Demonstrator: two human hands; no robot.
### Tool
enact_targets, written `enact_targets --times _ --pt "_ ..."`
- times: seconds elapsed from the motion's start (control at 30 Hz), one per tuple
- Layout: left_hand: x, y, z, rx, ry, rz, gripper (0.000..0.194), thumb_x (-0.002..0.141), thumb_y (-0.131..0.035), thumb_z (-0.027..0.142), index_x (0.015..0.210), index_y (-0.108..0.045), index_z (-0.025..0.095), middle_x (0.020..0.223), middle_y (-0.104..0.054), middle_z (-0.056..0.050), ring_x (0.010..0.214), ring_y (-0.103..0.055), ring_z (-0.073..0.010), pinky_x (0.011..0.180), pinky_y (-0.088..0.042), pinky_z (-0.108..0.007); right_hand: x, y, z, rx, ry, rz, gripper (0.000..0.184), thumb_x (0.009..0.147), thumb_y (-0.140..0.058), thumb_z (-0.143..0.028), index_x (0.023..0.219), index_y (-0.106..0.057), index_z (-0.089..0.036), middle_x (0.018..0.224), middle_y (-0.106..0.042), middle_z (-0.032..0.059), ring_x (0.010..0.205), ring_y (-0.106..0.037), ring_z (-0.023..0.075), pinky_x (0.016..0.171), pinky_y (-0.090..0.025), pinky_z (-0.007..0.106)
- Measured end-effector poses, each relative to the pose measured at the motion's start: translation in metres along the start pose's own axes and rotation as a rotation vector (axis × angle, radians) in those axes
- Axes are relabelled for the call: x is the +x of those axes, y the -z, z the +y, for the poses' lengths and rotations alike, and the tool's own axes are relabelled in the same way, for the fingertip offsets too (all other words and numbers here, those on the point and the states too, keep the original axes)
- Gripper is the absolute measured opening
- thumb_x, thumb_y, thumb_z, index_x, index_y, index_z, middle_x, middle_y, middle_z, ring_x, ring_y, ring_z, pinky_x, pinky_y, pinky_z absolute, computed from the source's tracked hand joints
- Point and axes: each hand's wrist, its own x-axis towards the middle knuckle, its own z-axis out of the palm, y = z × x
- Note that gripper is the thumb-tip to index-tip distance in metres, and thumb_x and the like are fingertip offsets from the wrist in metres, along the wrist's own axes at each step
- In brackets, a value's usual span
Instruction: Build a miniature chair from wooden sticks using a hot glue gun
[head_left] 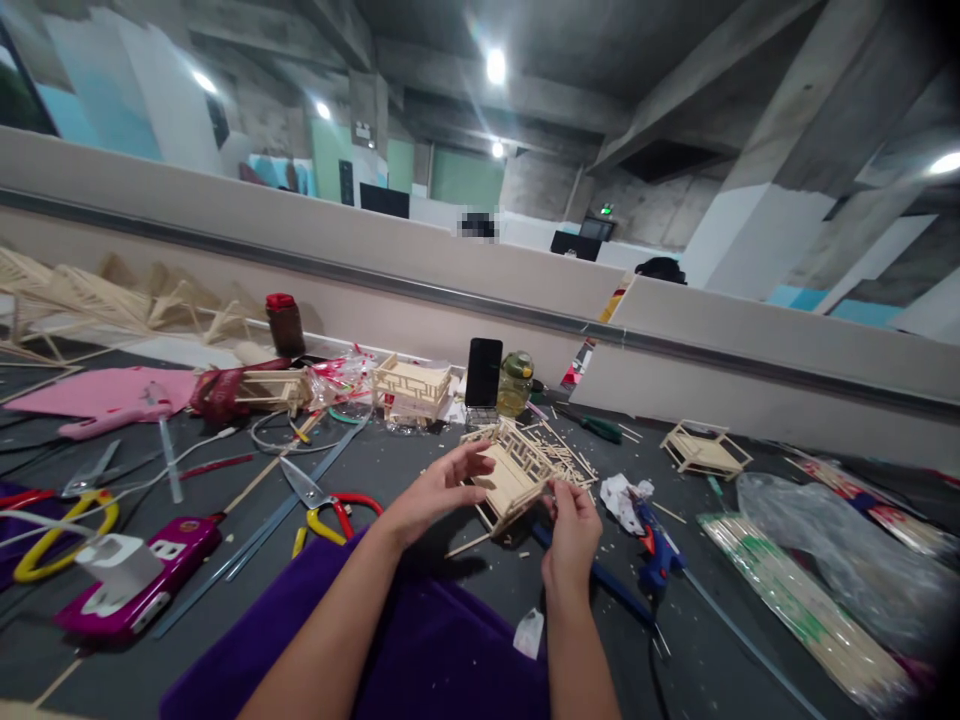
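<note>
A small bed-like model of thin wooden sticks (pixel 507 482), with railings along its back and side, stands tilted on the dark table in front of me. At its left side my left hand (pixel 444 490) is open, thumb and fingers apart, the fingertips close to the frame. My right hand (pixel 576 525) is closed in a pinch by the model's right corner; what its fingertips hold is too small or hidden to make out. Under my right hand lies a blue-handled tool (pixel 626 592). Loose short sticks (pixel 559 450) are scattered behind the model.
Scissors (pixel 322 505) and a purple power strip (pixel 142 585) lie left. A blue glue gun (pixel 658 548) and bagged sticks (pixel 802 600) are right. Behind stand a phone (pixel 484 372), a jar (pixel 516 385) and another stick model (pixel 411 385). A smaller stick frame (pixel 706 450) is back right.
</note>
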Motion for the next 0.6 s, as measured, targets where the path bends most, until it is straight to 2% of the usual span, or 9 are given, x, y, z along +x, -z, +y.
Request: enact_targets --times 0.07,0.1,0.17,0.2,0.27,0.37,0.5,0.6 --pt "0.003 0.012 0.000 0.040 -0.004 0.131 0.052 0.071 -0.076 0.034 0.119 -0.063 0.020 0.114 -0.065 -0.012 0.103 -0.062 -0.0249 0.083 -0.050 -0.035 0.003 0.004 0.001 -0.092 0.059 0.070 0.028 0.071 -0.068 -0.043 0.079 -0.063 -0.016 0.075 -0.064 -0.0005 0.069 -0.059 0.0136 0.062 -0.050 0.024" --pt "0.005 0.018 -0.002 0.058 -0.031 0.248 0.049 0.071 -0.075 0.038 0.115 -0.064 0.019 0.110 -0.066 -0.011 0.100 -0.062 -0.0242 0.078 -0.050 -0.033 0.004 0.005 0.001 -0.125 0.077 0.098 0.028 0.072 -0.066 -0.044 0.080 -0.063 -0.016 0.074 -0.063 -0.0007 0.068 -0.058 0.0136 0.058 -0.048 0.023" --pt "0.011 0.027 -0.009 0.113 -0.096 0.444 0.052 0.071 -0.073 0.047 0.114 -0.063 0.019 0.112 -0.065 -0.010 0.103 -0.061 -0.0240 0.077 -0.048 -0.030 0.006 0.009 0.000 -0.174 0.092 0.118 0.030 0.075 -0.063 -0.045 0.083 -0.062 -0.017 0.071 -0.061 -0.0011 0.064 -0.058 0.0141 0.051 -0.046 0.022" --pt "0.015 0.029 -0.014 0.123 -0.093 0.495 0.056 0.072 -0.072 0.051 0.116 -0.061 0.019 0.114 -0.065 -0.010 0.106 -0.060 -0.0245 0.080 -0.048 -0.031 0.008 0.011 0.000 -0.198 0.094 0.105 0.031 0.076 -0.062 -0.046 0.085 -0.061 -0.017 0.070 -0.061 -0.0011 0.061 -0.059 0.0143 0.048 -0.045 0.022" --pt "0.020 0.031 -0.025 0.128 -0.024 0.520 0.062 0.075 -0.064 0.061 0.120 -0.058 0.020 0.116 -0.065 -0.011 0.111 -0.058 -0.0254 0.089 -0.045 -0.036 0.010 0.015 0.000 -0.266 0.100 0.053 0.034 0.079 -0.059 -0.048 0.091 -0.059 -0.017 0.069 -0.062 -0.0009 0.054 -0.059 0.0143 0.042 -0.043 0.022" --pt "0.026 0.030 -0.040 0.159 0.069 0.493 0.065 0.079 -0.054 0.068 0.126 -0.055 0.022 0.123 -0.064 -0.011 0.117 -0.057 -0.0258 0.100 -0.039 -0.040 0.012 0.019 0.003 -0.380 0.106 -0.028 0.034 0.081 -0.055 -0.050 0.095 -0.056 -0.018 0.074 -0.063 -0.0004 0.046 -0.060 0.0135 0.037 -0.042 0.021" --pt "0.029 0.031 -0.052 0.212 0.005 0.510 0.063 0.081 -0.052 0.067 0.125 -0.057 0.022 0.130 -0.061 -0.012 0.123 -0.053 -0.0263 0.105 -0.034 -0.040 0.011 0.019 0.007 -0.397 0.089 -0.102 0.031 0.081 -0.052 -0.049 0.093 -0.053 -0.020 0.086 -0.063 0.0014 0.049 -0.065 0.0138 0.035 -0.045 0.020" --pt "0.028 0.037 -0.053 0.224 -0.054 0.571 0.059 0.078 -0.057 0.065 0.117 -0.063 0.020 0.125 -0.064 -0.012 0.119 -0.054 -0.0277 0.103 -0.036 -0.041 0.008 0.014 0.008 -0.300 0.042 -0.130 0.033 0.080 -0.053 -0.051 0.093 -0.050 -0.020 0.095 -0.062 0.0026 0.052 -0.068 0.0148 0.038 -0.048 0.021"
